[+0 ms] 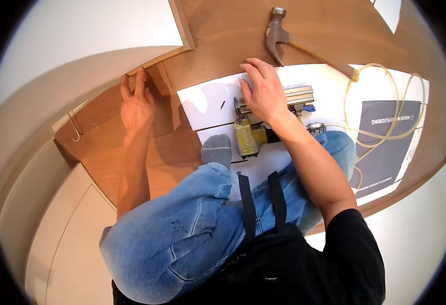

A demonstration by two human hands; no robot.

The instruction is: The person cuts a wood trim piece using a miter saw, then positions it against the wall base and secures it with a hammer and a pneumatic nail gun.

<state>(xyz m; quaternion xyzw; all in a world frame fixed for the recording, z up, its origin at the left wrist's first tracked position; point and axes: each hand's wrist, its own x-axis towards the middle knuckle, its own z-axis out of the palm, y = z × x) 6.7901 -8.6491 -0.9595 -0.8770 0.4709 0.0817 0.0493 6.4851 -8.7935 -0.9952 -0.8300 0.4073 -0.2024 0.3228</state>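
My left hand reaches up from the wood floor with its fingers stretched apart. Two fingertips are at the wooden trim edge under a white panel; whether they press on it I cannot tell. My right hand lies palm down over the silver magazine of a yellow air nailer, fingers spread loosely and not wrapped round it. The nailer rests on its side on white cardboard. Beyond that hand, a claw hammer with a wooden handle lies on the floor.
A clear air hose runs from the nailer and coils at the right over a dark printed cardboard area. At the left, a white hook hangs near the wall. My bent legs in jeans and a grey-socked foot are close in front.
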